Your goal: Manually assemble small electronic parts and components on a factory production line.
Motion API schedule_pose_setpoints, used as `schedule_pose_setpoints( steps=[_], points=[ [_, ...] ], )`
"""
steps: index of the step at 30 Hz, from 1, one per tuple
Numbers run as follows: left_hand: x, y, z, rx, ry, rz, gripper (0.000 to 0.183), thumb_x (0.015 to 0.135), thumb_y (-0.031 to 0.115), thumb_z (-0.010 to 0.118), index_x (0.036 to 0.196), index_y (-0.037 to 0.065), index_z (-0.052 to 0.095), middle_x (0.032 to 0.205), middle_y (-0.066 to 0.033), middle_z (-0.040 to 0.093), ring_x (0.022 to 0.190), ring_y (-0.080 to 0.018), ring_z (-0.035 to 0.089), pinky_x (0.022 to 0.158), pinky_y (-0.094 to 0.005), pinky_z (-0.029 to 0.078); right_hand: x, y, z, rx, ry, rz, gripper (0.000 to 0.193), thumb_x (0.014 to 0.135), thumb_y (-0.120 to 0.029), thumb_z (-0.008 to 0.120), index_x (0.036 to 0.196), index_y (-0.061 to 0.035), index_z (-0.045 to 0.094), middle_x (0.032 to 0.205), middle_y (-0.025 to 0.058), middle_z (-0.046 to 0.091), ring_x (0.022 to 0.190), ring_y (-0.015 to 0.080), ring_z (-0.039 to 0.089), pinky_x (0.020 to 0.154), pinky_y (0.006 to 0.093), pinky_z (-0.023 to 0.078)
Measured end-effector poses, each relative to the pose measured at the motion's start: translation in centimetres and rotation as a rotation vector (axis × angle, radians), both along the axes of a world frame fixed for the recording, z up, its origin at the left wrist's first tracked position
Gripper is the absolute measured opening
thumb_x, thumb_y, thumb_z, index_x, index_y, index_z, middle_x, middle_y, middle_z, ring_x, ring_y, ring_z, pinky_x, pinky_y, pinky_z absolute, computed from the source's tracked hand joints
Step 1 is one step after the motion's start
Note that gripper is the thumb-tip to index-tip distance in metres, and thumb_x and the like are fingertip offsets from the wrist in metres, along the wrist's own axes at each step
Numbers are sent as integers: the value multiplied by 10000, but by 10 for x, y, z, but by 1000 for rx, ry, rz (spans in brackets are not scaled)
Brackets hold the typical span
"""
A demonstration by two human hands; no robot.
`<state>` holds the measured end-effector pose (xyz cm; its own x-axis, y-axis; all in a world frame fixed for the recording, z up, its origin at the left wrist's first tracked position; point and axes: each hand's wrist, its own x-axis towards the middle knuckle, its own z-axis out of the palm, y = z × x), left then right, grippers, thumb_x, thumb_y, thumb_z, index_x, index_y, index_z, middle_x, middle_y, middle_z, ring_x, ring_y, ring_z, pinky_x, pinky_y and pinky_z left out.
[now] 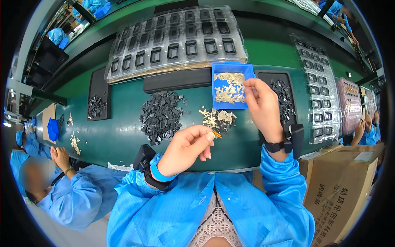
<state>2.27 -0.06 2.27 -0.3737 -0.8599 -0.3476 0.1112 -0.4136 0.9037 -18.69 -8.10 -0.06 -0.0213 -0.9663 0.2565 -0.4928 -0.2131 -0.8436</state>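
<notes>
My left hand [187,148] is closed in a pinch on a small orange strip [217,134], low over the green table. Just beyond its fingertips lies a loose heap of small cream-coloured pieces [224,115] mixed with black ones. My right hand [262,108] hangs at the right side of a blue plastic bin [231,106], its fingers drawn together beside the rim. Whatever sits between those fingertips is too small to name. Inside the bin are many pale, flat slips [228,94]. A large pile of small black parts [160,117] lies to the left.
Clear blister trays with black frames [173,51] stand at the back, and another blister tray [319,94] is at the right. Black trays [98,94] with small parts flank the work area. A cardboard box [341,189] stands at lower right. A co-worker [70,193] sits at left.
</notes>
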Motion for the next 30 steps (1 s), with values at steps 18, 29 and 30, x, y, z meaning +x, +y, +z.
schedule_pose_setpoints(
  steps=[18,29,30],
  points=[
    [8,-4,4,329,423,-241,177,962,215,485,964,42,527,733,4,514,636,-102,535,544,-229,405,10,39,28,-206,44,772,173,714,-77,715,863,-75,626,931,73,500,898,248,528,778,333,434],
    [-7,5,2,-456,-24,97,145,785,34,702,920,14,651,871,-27,519,643,-68,523,574,-209,435,12,51,4,-132,-333,708,71,815,-107,657,819,-66,599,1036,119,420,1033,292,461,928,420,386],
    [-8,6,3,-623,-148,84,143,761,33,721,893,23,667,864,-30,518,643,-68,518,568,-209,429,14,53,2,-134,-331,712,71,815,-107,657,819,-66,599,1036,119,420,1033,292,461,928,420,386]
  ],
)
